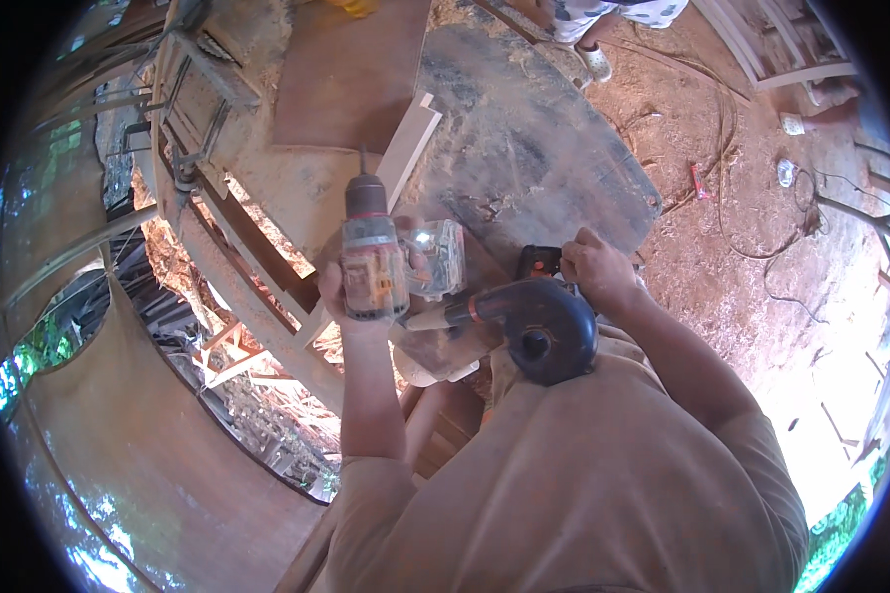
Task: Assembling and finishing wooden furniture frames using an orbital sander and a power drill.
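A dusty cordless drill (371,267) stands out in front of my body, its bit pointing away from me and a clear-sided battery (443,259) on its right. My left hand (332,293) is wrapped round it, with fingertips showing between drill body and battery. Against my shirt rests a dark blue handheld blower (549,336). Its tapered nozzle reaches left, ending close to the rear of the drill. My right hand (598,272) is closed on the blower's black and orange end; most of that grip is hidden under the fingers.
Ahead lies a sawdust-covered dark board (534,138), beside a brown panel (346,74) and a pale wood strip (411,143). A metal frame (203,138) stands at left. Cables (727,198) trail over the dirt floor. Another person's foot (595,61) shows at the top.
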Available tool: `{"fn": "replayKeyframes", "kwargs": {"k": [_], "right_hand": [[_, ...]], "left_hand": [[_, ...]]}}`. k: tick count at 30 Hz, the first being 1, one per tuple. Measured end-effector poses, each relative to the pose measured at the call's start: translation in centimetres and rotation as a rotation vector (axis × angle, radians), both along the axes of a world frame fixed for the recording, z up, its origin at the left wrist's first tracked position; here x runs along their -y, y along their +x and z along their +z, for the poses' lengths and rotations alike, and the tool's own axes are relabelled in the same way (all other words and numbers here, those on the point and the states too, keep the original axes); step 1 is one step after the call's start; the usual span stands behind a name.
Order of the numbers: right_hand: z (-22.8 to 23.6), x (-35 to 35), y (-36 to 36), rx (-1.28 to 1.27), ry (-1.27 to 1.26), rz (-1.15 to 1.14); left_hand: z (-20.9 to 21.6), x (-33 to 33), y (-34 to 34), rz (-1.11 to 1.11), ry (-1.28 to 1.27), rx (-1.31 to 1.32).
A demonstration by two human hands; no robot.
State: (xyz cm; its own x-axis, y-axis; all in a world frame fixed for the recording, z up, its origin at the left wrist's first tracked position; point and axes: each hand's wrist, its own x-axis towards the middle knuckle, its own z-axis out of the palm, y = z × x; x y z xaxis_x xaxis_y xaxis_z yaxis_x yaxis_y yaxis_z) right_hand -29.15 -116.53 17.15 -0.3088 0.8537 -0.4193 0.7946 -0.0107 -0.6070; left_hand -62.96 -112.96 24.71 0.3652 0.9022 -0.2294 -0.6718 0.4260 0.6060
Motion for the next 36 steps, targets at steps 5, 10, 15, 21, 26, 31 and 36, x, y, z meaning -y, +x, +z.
{"fn": "replayKeyframes", "kwargs": {"k": [5,10,15,21,26,31,36], "right_hand": [[0.2,0.1,-0.1,0.006,-0.007,0.009],[0.3,0.0,-0.1,0.032,0.003,0.038],[0.3,0.0,0.0,0.022,0.015,0.041],[0.3,0.0,0.0,0.025,-0.014,0.036],[0.1,-0.2,0.1,0.029,-0.058,0.05],[0.4,-0.2,0.0,0.025,-0.068,0.039],[0.6,-0.4,-0.1,0.043,-0.1,0.061]], "left_hand": [[-2.3,1.4,-1.5,0.148,-0.04,0.183],[-5.4,1.0,-2.1,0.04,0.26,0.401],[-6.5,0.5,-1.7,-0.087,0.39,0.369],[-6.2,2.6,-0.9,0.006,0.113,-0.014],[-6.4,4.7,-0.7,0.085,0.015,-0.029],[-5.7,6.9,-1.5,0.23,-0.111,-0.513],[-6.1,10.4,1.7,0.066,0.989,-2.018]]}}
